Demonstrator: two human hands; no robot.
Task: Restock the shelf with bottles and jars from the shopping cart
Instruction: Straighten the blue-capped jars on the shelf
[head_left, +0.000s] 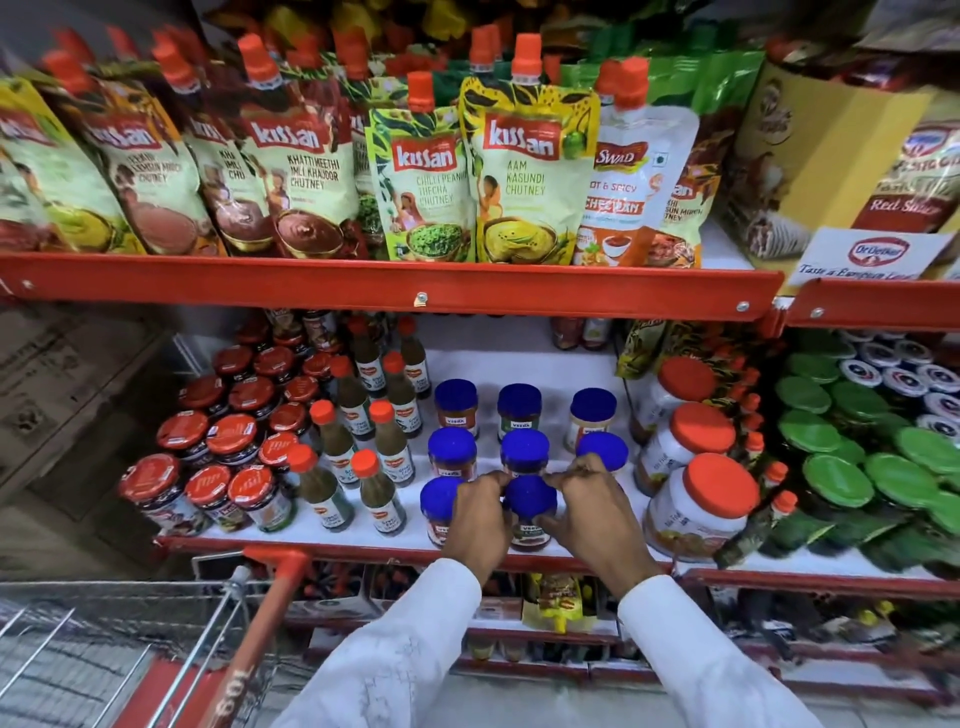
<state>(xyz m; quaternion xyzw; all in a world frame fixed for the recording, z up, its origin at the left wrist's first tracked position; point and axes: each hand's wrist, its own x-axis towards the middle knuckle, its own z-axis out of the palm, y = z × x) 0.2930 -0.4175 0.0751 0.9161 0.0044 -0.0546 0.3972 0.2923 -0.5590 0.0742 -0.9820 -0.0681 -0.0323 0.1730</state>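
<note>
Small blue-capped jars stand in rows on the white middle shelf (519, 364). At the shelf's front edge, my left hand (475, 519) and my right hand (592, 512) wrap around one blue-capped jar (530, 496) from both sides, and the jar stands upright on the shelf. Another blue-capped jar (439, 501) sits just left of it, partly behind my left hand. The wire shopping cart (104, 649) with a red handle (265, 618) is at the lower left; its contents are not visible.
Red-lidded jars (228, 441) and orange-capped sauce bottles (363, 441) fill the shelf's left. White tubs with orange lids (696, 499) stand at the right, green-lidded jars (852, 467) beyond. Chutney pouches (426, 176) hang over the red upper shelf lip (389, 286). Bare shelf lies behind the jars.
</note>
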